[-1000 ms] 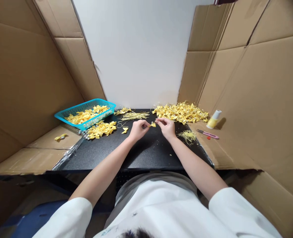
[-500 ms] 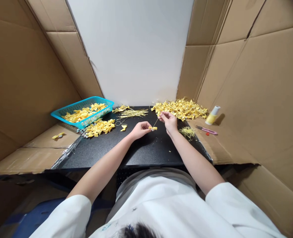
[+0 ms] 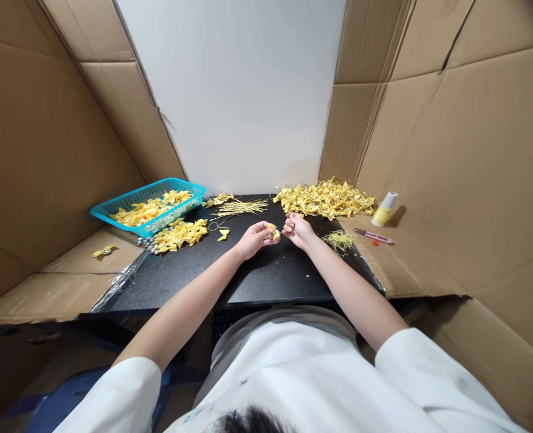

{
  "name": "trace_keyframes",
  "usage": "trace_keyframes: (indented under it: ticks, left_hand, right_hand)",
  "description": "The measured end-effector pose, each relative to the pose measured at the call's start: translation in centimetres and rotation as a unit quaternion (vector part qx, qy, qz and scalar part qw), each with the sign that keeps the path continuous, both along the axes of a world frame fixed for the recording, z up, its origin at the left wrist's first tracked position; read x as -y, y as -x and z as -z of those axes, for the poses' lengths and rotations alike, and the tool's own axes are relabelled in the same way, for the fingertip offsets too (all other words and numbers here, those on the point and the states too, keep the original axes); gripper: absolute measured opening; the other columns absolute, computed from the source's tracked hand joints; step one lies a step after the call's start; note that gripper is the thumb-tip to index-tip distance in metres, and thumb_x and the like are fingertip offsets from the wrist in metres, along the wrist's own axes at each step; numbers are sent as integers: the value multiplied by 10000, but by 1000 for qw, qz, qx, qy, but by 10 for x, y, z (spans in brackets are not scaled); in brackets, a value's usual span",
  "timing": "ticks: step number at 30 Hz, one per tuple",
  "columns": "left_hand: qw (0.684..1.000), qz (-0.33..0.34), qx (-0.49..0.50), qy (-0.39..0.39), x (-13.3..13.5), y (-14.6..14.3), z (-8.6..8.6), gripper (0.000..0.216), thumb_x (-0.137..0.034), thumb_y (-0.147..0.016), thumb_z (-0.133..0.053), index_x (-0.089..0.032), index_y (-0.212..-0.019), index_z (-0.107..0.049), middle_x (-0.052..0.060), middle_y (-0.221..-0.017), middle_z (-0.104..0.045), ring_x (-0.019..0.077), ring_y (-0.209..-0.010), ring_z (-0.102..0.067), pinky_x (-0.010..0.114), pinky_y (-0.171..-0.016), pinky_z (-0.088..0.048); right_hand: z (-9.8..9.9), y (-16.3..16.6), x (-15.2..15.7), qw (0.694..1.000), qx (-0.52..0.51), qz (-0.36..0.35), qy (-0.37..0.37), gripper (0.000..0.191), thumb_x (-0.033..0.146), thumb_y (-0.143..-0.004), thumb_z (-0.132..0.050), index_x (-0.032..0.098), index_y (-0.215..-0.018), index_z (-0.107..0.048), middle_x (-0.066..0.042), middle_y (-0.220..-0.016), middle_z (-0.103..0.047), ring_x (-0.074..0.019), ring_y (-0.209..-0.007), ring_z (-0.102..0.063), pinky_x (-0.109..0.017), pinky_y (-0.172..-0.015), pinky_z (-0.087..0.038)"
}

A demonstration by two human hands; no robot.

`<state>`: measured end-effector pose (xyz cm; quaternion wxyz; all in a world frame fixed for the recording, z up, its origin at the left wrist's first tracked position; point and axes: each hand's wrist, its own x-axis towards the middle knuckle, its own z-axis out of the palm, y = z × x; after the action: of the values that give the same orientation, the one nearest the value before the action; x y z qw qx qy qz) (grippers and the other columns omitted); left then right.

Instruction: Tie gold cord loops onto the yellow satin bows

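My left hand [image 3: 254, 239] pinches a small yellow ribbon bow [image 3: 274, 233] above the black table. Close on its right, my right hand [image 3: 299, 230] has its fingers curled together in a pinch. The thin yellow thread it pulled from the bow a moment earlier is barely visible now between the hands. Another yellow bow [image 3: 224, 234] lies on the table left of my left hand. Behind it are a loop of thread and a bundle of cut yellow cords [image 3: 242, 207].
At left stands a turquoise basket [image 3: 100, 211] of bows, with a pile of bows [image 3: 183, 234] before it. A large bow heap [image 3: 325, 198] lies back right. Thread scraps [image 3: 338, 242], pink-handled snips [image 3: 379, 237] and a yellow thread spool [image 3: 384, 210] lie at right. Cardboard walls [image 3: 474, 180] enclose the table.
My right hand has come down and nearer to my left hand. The thread stretched between them earlier no longer shows clearly. The bow in my left hand has turned.
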<state>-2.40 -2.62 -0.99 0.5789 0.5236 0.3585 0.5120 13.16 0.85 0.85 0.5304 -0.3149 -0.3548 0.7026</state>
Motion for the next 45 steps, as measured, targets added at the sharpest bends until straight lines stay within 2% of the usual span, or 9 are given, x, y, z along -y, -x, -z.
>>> trace_keyframes:
  ticks: [3, 6, 13, 17, 23, 28, 36, 41, 45]
  left_hand:
    - [999, 29, -7, 11, 2, -4, 2, 351, -337, -654, -815, -143, -782, -552, 1, -695, -658, 129, -616, -653, 323, -696, -546]
    - [999, 45, -14, 13, 4, -6, 3, 381, -356, -640, -829, -139, -783, -549, 1, -685, -651, 117, -580, -635, 301, -655, -537]
    - [999, 28, -16, -4, 4, -7, 2, 342, -348, -666, -807, -134, -816, -586, -10, -704, -638, 93, -617, -614, 274, -682, -522]
    - [1000, -3, -19, -8, 0, -4, 3, 305, -327, -664, -791, -133, -823, -618, -1, -739, -643, 89, -653, -598, 246, -674, -504]
    - [999, -45, -12, -24, 0, -2, 4, 284, -341, -687, -759, -157, -809, -581, 25, -932, -670, 134, -877, -629, 289, -812, -513]
    - [999, -35, -19, -8, 2, -6, 4, 348, -376, -696, -775, -157, -839, -544, 15, -785, -676, 137, -764, -656, 254, -696, -503]
    - [997, 25, 5, 68, 8, -11, -1, 234, -315, -783, -709, -149, -863, -564, 65, -746, -713, 117, -585, -644, 225, -572, -480]
    - [994, 42, 19, 95, 9, -9, -2, 229, -320, -807, -701, -123, -902, -634, 110, -811, -734, 141, -641, -675, 249, -621, -515]
    - [993, 48, 21, 102, 10, -9, -1, 252, -240, -722, -793, -116, -895, -658, 87, -826, -737, 145, -719, -694, 277, -747, -533]
  right_hand:
    - [0, 0, -2, 1000, -17, 7, 8, 265, 163, -968, -397, 208, -708, -420, 123, -416, -255, -53, -351, -201, -150, -415, -283]
    - [1, -2, -4, 999, -30, 22, 9, 263, 165, -963, -398, 213, -704, -393, 123, -424, -230, -60, -363, -175, -156, -417, -259]
    - [-2, 1, -3, 997, -62, 53, -11, 261, 195, -968, -402, 218, -711, -366, 117, -443, -216, -68, -379, -159, -159, -423, -239]
    - [-4, 10, 2, 997, -77, 16, -25, 247, 187, -966, -401, 216, -720, -413, 104, -455, -247, -73, -387, -212, -171, -438, -282]
    - [-9, 3, 6, 995, -95, -19, -27, 213, 142, -942, -414, 216, -746, -451, 96, -487, -306, -71, -405, -287, -178, -485, -356]
    - [-9, 1, 6, 994, -101, -28, -23, 191, 77, -892, -436, 215, -765, -473, 85, -526, -404, -72, -458, -395, -192, -563, -439]
    - [-5, 1, 2, 996, -92, 3, -17, 174, 71, -863, -454, 216, -769, -467, 88, -523, -443, -71, -466, -431, -195, -584, -468]
    - [1, 1, -3, 996, -78, 30, -5, 163, 84, -844, -481, 217, -757, -446, 101, -499, -420, -65, -429, -410, -184, -546, -447]
    - [3, 1, -5, 996, -74, 42, -3, 158, 87, -839, -472, 219, -757, -440, 104, -492, -417, -63, -428, -414, -184, -550, -451]
